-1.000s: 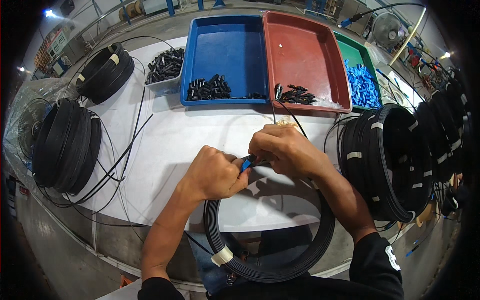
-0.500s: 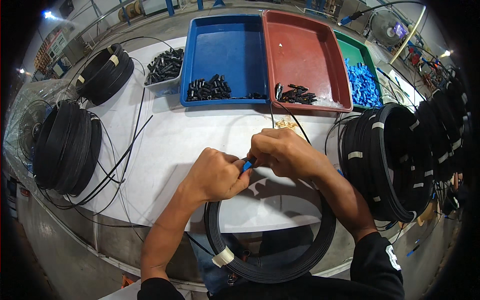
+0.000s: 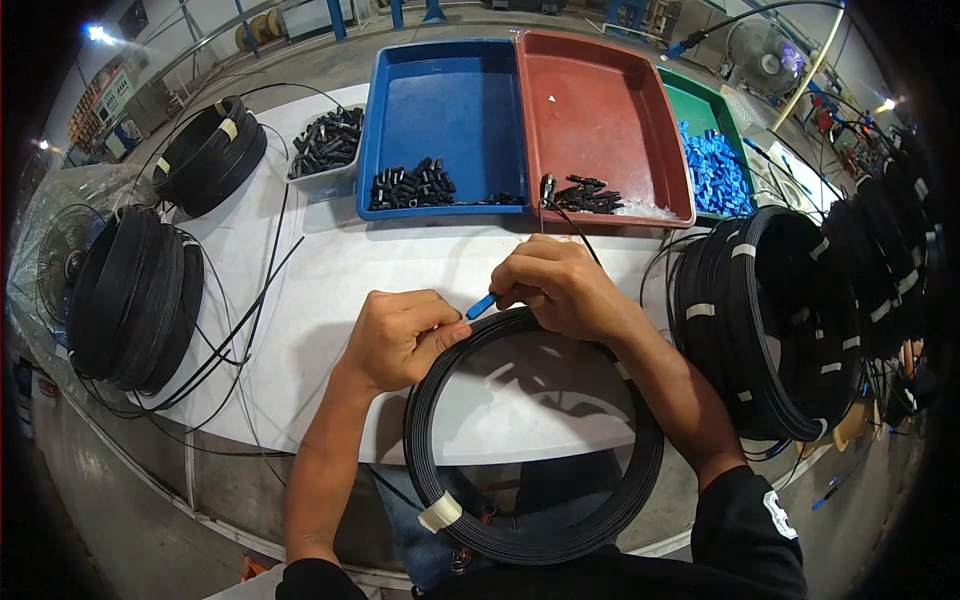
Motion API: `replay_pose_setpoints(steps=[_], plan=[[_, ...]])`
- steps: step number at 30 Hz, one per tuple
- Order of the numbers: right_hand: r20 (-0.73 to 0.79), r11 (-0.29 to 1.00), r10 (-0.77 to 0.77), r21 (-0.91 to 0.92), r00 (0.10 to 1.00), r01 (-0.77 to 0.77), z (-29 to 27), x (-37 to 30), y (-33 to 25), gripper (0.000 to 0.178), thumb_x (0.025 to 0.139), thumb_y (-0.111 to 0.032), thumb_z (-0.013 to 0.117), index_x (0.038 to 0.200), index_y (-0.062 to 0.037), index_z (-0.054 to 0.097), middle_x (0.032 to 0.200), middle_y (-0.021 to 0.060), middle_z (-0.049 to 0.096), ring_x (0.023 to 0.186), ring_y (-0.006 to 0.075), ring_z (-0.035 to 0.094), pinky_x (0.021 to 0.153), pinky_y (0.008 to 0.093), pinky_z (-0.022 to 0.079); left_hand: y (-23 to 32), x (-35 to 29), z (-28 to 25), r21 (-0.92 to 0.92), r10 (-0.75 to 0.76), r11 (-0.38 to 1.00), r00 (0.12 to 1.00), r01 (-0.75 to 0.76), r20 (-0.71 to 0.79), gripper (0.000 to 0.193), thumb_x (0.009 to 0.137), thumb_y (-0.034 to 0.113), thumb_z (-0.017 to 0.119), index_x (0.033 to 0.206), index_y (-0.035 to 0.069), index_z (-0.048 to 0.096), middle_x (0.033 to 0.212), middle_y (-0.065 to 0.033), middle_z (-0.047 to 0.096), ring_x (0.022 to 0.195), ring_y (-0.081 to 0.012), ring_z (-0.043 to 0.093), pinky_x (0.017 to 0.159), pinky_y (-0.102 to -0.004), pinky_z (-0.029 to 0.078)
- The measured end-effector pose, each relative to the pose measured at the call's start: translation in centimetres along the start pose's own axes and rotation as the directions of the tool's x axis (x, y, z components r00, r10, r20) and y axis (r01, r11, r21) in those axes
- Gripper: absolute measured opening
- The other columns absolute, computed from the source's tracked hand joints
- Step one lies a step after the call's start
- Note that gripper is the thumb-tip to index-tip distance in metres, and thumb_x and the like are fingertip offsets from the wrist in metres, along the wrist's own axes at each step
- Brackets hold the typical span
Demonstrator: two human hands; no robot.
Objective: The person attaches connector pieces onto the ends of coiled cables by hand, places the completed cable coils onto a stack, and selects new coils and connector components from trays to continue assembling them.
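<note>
A small blue connector (image 3: 481, 306) points out to the left from my right hand (image 3: 562, 283), which is closed in a pinch at its rear end. My left hand (image 3: 400, 338) is also pinched, thumb against fingers, right at the connector's front tip. Whatever sits between those left fingertips is too small to make out. Under both hands lies a coil of black cable (image 3: 420, 440), part on the white table (image 3: 310, 300) and part over its near edge above my lap. Pale tape (image 3: 440, 511) binds the coil at its lower left.
Along the far side stand a blue tray (image 3: 450, 120) and a red tray (image 3: 608, 120), both with black parts, a green tray (image 3: 708, 100) with blue pieces, and a pale tub (image 3: 325, 186). Black cable coils stand at left (image 3: 135, 300) and right (image 3: 765, 330).
My hands have drawn slightly apart, the left one moving left, so more of the blue connector shows. My right hand has risen a little, and the view has shifted slightly.
</note>
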State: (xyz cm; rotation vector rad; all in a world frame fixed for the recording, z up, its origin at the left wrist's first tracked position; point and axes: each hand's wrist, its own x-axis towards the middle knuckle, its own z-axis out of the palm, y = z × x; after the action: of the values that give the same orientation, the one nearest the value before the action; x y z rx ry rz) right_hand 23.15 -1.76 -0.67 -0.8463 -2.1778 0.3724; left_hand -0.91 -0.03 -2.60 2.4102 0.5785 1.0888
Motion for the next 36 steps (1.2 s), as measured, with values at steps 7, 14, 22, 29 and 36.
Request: replay_pose_setpoints(steps=[7, 14, 22, 29, 36], plan=[[0.118, 0.998, 0.063, -0.035, 0.991, -0.059, -1.0, 0.2, -0.8, 0.015, 0.07, 0.009, 0.063, 0.079, -0.0029, 0.058, 0.072, 0.0106, 0.064, 0.075, 0.0334, 0.065, 0.067, 0.0417, 0.05, 0.8, 0.3, 0.4, 0.27, 0.189, 0.943, 0.981, -0.192, 0.037, 0.011, 0.076, 0.008, 0.074, 0.072, 0.005, 0.064, 0.063, -0.0045, 0.056, 0.047, -0.0211, 0.055, 0.044, -0.0317, 0.044], [0.083, 0.99, 0.119, 0.065, 0.989, -0.125, -0.4, 0.2, -1.0, 0.018, 0.068, 0.01, 0.064, 0.078, -0.0027, 0.057, 0.071, 0.0112, 0.066, 0.072, 0.0339, 0.065, 0.063, 0.0421, 0.05, 0.6, -0.5, 0.6, 0.482, 0.239, 0.837, 0.965, -0.26, 0.105, 0.011, 0.067, 0.0, 0.072, 0.074, 0.001, 0.064, 0.066, -0.0059, 0.058, 0.043, -0.02, 0.053, 0.042, -0.0301, 0.042], [-0.023, 0.998, 0.054, 0.02, 0.998, -0.053, -0.1, 0.2, 0.0, 0.019, 0.069, 0.012, 0.061, 0.08, -0.0029, 0.058, 0.074, 0.011, 0.066, 0.077, 0.0336, 0.064, 0.069, 0.0418, 0.049, -0.3, -0.1, 0.6, 0.25, 0.007, 0.968, 0.992, 0.026, -0.129, 0.015, 0.069, 0.011, 0.081, 0.073, 0.004, 0.068, 0.069, -0.0081, 0.069, 0.056, -0.0191, 0.066, 0.049, -0.0281, 0.05], [0.146, 0.997, 0.037, -0.078, 0.989, -0.026, 0.4, 0.0, 1.3, 0.017, 0.071, 0.004, 0.073, 0.08, -0.0057, 0.063, 0.084, 0.009, 0.066, 0.088, 0.0291, 0.064, 0.076, 0.0392, 0.05, -1.3, -0.2, -2.2, 0.166, -0.401, 0.91, 0.908, 0.379, 0.124, 0.017, 0.075, 0.013, 0.081, 0.084, 0.0, 0.074, 0.078, -0.0101, 0.073, 0.065, -0.018, 0.067, 0.06, -0.0286, 0.05], [0.218, 0.997, 0.046, 0.053, 0.975, -0.059, 1.1, 0.9, 0.8, 0.025, 0.073, 0.012, 0.067, 0.092, -0.0041, 0.065, 0.104, 0.0103, 0.069, 0.104, 0.0322, 0.064, 0.088, 0.0416, 0.051, -0.5, -0.9, -3.8, 0.151, -0.509, 0.859, 0.849, 0.49, 0.141, 0.016, 0.085, 0.01, 0.072, 0.096, -0.001, 0.072, 0.083, -0.0113, 0.073, 0.07, -0.0181, 0.066, 0.068, -0.0306, 0.051]])
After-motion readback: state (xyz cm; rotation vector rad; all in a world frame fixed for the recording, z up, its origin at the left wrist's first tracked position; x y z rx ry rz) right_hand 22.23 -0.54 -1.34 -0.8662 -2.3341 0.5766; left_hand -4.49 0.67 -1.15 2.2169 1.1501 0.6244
